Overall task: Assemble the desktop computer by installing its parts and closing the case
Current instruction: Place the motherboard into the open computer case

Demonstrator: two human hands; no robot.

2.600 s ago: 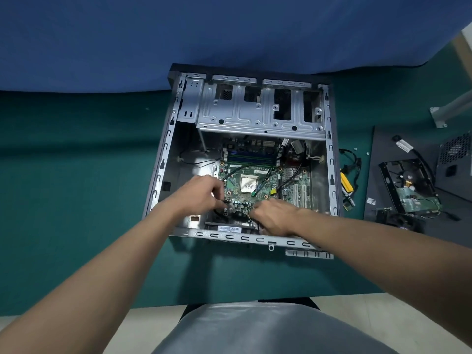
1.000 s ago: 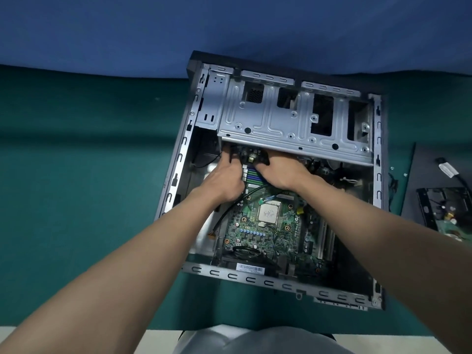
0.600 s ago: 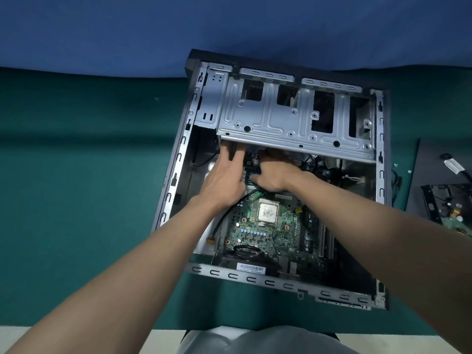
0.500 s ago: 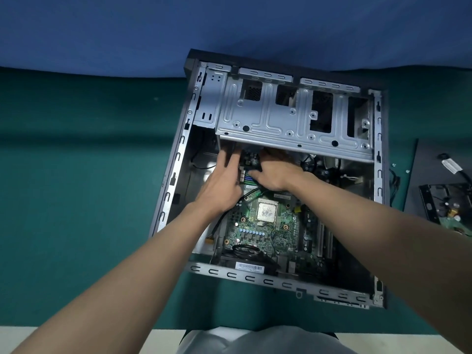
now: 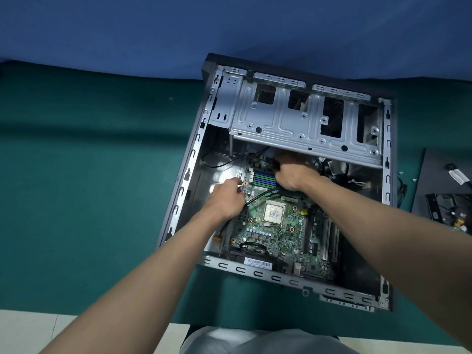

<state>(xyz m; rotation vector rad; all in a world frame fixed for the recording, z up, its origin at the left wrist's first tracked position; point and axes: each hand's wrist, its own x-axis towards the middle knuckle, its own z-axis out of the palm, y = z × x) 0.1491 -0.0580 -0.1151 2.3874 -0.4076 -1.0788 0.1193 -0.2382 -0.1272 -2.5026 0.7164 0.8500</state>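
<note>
The open computer case (image 5: 178,200) lies on its side on the green table, with the green motherboard (image 5: 268,236) inside and the bare CPU (image 5: 274,213) at its middle. My right hand (image 5: 293,172) reaches under the silver drive cage (image 5: 301,123) and grips a black connector (image 5: 276,165) at the board's far edge, just beyond the blue and green RAM slots (image 5: 264,178). My left hand (image 5: 227,198) rests with bent fingers on the board's left edge. A black cable (image 5: 258,198) runs out from under it.
A dark side panel (image 5: 439,180) lies to the right of the case, carrying a hard drive in a black bracket (image 5: 449,210) and a loose cable (image 5: 457,173). The blue backdrop hangs behind the case. The table's front edge is near my lap.
My left hand has pulled back from under the drive cage to the board's left edge, uncovering the RAM slots. My right hand stays at the far edge on the connector. The view moved closer.
</note>
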